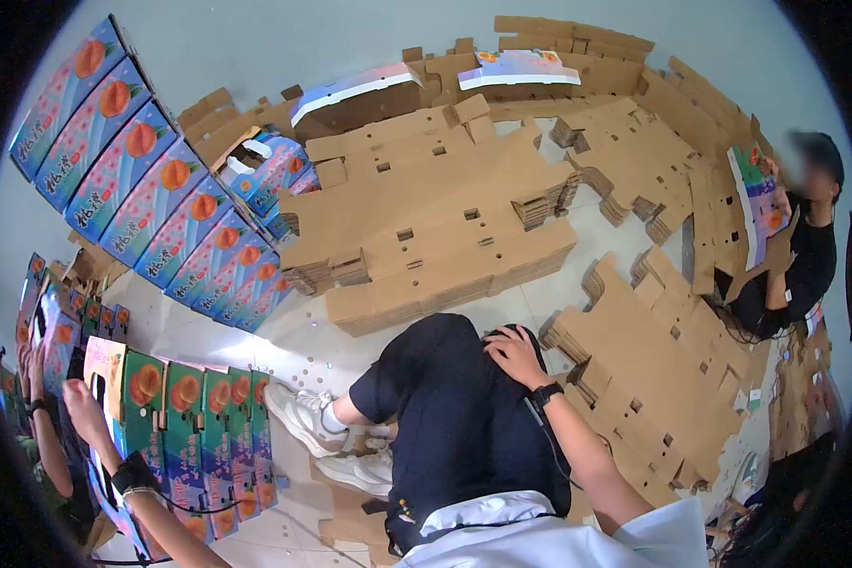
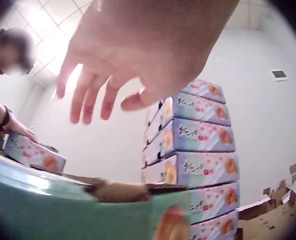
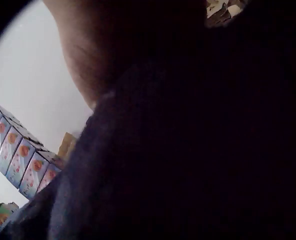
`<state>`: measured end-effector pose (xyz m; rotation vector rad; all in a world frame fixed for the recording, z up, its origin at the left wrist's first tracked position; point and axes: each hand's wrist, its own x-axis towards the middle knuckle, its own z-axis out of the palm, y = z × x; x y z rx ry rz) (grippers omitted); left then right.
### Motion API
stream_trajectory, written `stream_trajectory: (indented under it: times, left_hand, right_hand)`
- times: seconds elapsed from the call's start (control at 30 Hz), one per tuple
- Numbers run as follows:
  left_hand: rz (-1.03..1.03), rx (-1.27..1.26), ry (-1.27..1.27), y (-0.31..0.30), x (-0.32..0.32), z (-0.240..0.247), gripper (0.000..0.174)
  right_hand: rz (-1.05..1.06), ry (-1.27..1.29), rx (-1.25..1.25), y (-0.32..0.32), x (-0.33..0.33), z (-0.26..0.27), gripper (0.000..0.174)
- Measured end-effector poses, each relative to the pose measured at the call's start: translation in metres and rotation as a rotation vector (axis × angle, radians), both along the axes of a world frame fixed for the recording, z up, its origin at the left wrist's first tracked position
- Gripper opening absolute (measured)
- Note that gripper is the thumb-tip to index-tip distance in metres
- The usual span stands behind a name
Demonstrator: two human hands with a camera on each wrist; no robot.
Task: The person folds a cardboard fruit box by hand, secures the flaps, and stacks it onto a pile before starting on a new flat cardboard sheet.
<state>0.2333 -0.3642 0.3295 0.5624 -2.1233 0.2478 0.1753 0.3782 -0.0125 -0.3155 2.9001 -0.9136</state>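
My left hand hovers beside the top end of a stack of green peach boxes at lower left. In the left wrist view its fingers hang spread above a green box edge, holding nothing. My right hand rests with extended fingers on the dark-trousered knee in the head view. Dark cloth fills most of the right wrist view, hiding the fingers there.
Tall stacked blue-pink peach boxes stand at upper left. Flattened cardboard piles spread ahead and to the right. One person at right holds a printed carton; another person's hand is at far left.
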Motion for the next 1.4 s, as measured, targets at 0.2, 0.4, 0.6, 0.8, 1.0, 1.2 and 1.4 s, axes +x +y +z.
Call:
stream_trajectory:
  times: [0.2, 0.4, 0.6, 0.8, 1.0, 1.2, 1.4]
  left_hand:
    - [0.307, 0.415, -0.289, -0.001, 0.037, -0.033, 0.036]
    - [-0.039, 0.257, -0.034, 0.122, 0.059, -0.007, 0.045]
    - [-0.463, 0.23, -0.035, 0.316, 0.052, -0.04, 0.019]
    - [-0.863, 0.532, -0.208, 0.446, 0.008, -0.101, 0.022]
    - [-0.964, 0.767, -0.248, 0.52, -0.04, -0.139, 0.028]
    - [-1.032, 0.903, -0.203, 0.557, -0.042, -0.109, 0.017]
    - [-1.117, 1.554, -0.261, 0.571, -0.044, -0.096, 0.034]
  right_hand:
    - [-0.068, 0.075, -0.001, -0.01, 0.012, 0.004, 0.023]
    - [-0.084, 0.127, -0.018, -0.011, 0.017, 0.002, 0.024]
    - [-0.024, -0.18, -0.516, -0.025, 0.028, 0.03, 0.03]
    - [0.126, -0.583, -1.016, -0.035, 0.098, 0.16, 0.037]
    - [-0.148, -0.72, -1.139, -0.017, 0.101, 0.188, 0.06]
    - [-0.457, -0.194, -1.112, 0.0, 0.063, 0.172, 0.049]
    - [-0.678, -0.041, -0.962, -0.004, 0.0, 0.181, 0.055]
